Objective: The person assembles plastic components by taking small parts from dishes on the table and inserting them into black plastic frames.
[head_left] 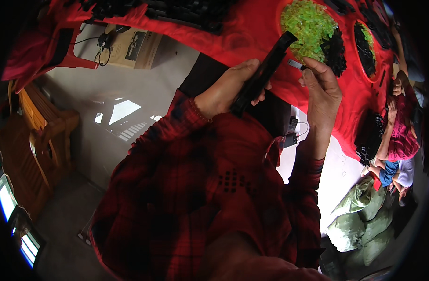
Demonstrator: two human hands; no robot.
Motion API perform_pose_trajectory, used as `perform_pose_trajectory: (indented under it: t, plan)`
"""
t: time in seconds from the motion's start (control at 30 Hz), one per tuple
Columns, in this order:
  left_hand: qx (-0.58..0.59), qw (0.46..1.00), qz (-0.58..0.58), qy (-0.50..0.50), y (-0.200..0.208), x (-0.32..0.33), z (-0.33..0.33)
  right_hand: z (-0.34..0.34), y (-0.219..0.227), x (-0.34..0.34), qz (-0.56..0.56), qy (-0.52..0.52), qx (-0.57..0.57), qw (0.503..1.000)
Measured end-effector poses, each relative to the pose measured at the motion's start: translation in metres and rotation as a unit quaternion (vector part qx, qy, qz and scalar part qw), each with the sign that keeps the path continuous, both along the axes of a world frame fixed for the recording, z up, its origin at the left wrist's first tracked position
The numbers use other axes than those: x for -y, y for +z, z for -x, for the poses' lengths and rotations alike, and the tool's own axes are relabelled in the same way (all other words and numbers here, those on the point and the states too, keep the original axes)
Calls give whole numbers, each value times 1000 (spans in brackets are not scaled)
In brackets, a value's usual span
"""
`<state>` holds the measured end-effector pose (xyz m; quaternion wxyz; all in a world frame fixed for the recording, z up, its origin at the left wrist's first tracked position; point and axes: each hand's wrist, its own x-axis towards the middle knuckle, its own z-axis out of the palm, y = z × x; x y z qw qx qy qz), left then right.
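My left hand [223, 91] is wrapped round a long, narrow black plastic strip [267, 68], which slants up toward the table. Between the thumb and fingers of my right hand [323, 91] is a small flat rectangular piece [296, 64], pale with a dark end. The piece sits just right of the strip, apart from it. Beyond both hands, a heap of small yellow-green translucent pieces [305, 23] lies on the red-covered table [252, 35]. Small black pieces [335, 54] are heaped against its right side.
Farther right is a red-rimmed container [363, 56] of black and green pieces. Black strips [186, 13] are stacked at the far left of the table. Other people [401, 126] sit at the right, near pale green sacks [359, 229]. A cardboard box [132, 49] and wooden bench [46, 126] stand left.
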<state>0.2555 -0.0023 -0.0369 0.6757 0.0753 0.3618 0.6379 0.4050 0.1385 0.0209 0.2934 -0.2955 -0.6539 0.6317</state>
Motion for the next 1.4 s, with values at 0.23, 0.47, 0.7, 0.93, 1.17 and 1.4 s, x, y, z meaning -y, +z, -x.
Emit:
perform_pose_trajectory:
  t: [0.23,0.47,0.7,0.93,1.17,1.4]
  plan:
    - [-8,1000,-28,4,-4,1,0,1,0,4,4,9,9,1000]
    - [2,1000,-26,5,-8,1,0,5,0,6,-29,-3,19,999]
    - [5,1000,-19,8,-9,0,-1,6,-2,8,-47,-10,21,999]
    - [-2,1000,-11,5,-7,1,-1,7,-7,9,-57,-13,16,998]
    - [58,997,-45,-11,-11,2,4,6,-13,5,8,-16,-40,999]
    - [113,989,-92,-25,-17,2,3,-2,-23,-2,-23,-10,107,994]
